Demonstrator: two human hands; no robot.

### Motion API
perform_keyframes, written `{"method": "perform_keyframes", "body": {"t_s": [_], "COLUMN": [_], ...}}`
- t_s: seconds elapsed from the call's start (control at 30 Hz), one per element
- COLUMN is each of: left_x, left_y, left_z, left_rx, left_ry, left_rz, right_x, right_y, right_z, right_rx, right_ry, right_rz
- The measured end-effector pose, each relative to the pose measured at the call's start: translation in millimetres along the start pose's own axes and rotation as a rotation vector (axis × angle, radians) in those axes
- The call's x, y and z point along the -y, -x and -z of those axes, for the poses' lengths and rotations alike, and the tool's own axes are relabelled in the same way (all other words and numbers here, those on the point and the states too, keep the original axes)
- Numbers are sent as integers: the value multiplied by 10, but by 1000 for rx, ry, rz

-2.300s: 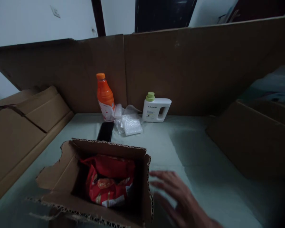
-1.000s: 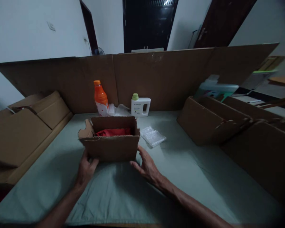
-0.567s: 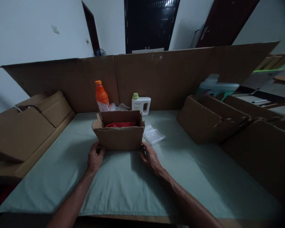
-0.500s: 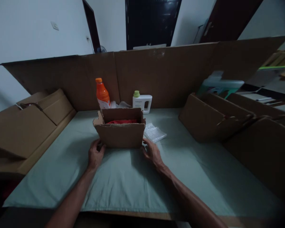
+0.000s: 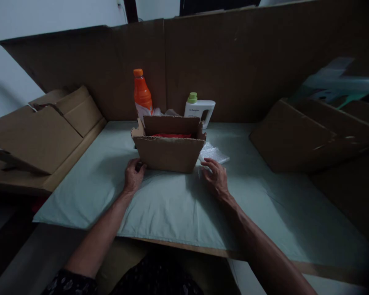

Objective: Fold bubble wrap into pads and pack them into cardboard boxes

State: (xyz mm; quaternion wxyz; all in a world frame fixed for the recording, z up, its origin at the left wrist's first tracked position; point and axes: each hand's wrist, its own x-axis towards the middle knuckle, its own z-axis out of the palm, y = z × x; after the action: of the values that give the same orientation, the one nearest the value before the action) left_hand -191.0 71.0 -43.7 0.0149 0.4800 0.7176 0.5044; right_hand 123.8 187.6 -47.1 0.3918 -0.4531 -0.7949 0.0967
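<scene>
Pale green cloth (image 5: 169, 205) covers the counter (image 5: 209, 248), lightly creased toward 6 o'clock, brown edge showing under it; clock read from the box, 12 being away from the person. Room dim, white wall (image 5: 64, 24) at 10 to 11, tall cardboard panel (image 5: 233, 65) across 12, folded cardboard (image 5: 43, 139) at 9, larger carton (image 5: 289, 135) at 3 with a blurry teal container (image 5: 329, 88) behind it toward 2. Small open-top cardboard box (image 5: 169, 153) sits mid-counter, base down, mouth up; long axis runs 9 to 3, one long side facing 6, torn notched end at 9. Red packet (image 5: 172, 135) inside, only its top strip visible. Left hand (image 5: 138, 167) at the box's 7 o'clock bottom corner, fingers half curled, thumb tip looks touching; can't tell if it grips. Right hand (image 5: 204, 167) just beside the 4 o'clock corner, fingers bent and loosely parted, thumb apart, nothing in it; seems clear of the box. Bubble wrap (image 5: 215, 153) lies flat near its fingers, at 3. Orange bottle (image 5: 143, 96) upright at 11, clear plastic (image 5: 171, 112) at 12, white jug (image 5: 193, 108) with green cap upright at 1, lower part partly hidden by the box.
</scene>
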Motion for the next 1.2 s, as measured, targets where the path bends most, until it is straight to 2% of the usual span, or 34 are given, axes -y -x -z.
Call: {"method": "perform_keyframes", "body": {"t_s": [0.27, 0.47, 0.9, 1.2], "left_x": [-16, 34, -27, 16], "left_y": [-1, -16, 1, -58], "left_z": [-17, -15, 45, 40], "left_rx": [-12, -2, -1, -11], "left_ry": [38, 14, 23, -3], "left_rz": [-19, 15, 20, 35], "right_x": [-136, -156, -170, -203], "right_y": [-17, -15, -10, -16], "right_z": [55, 12, 17, -21], "right_rx": [-67, -40, -21, 4], "right_ry": [84, 104, 135, 141], "right_rz": [-10, 0, 9, 26]}}
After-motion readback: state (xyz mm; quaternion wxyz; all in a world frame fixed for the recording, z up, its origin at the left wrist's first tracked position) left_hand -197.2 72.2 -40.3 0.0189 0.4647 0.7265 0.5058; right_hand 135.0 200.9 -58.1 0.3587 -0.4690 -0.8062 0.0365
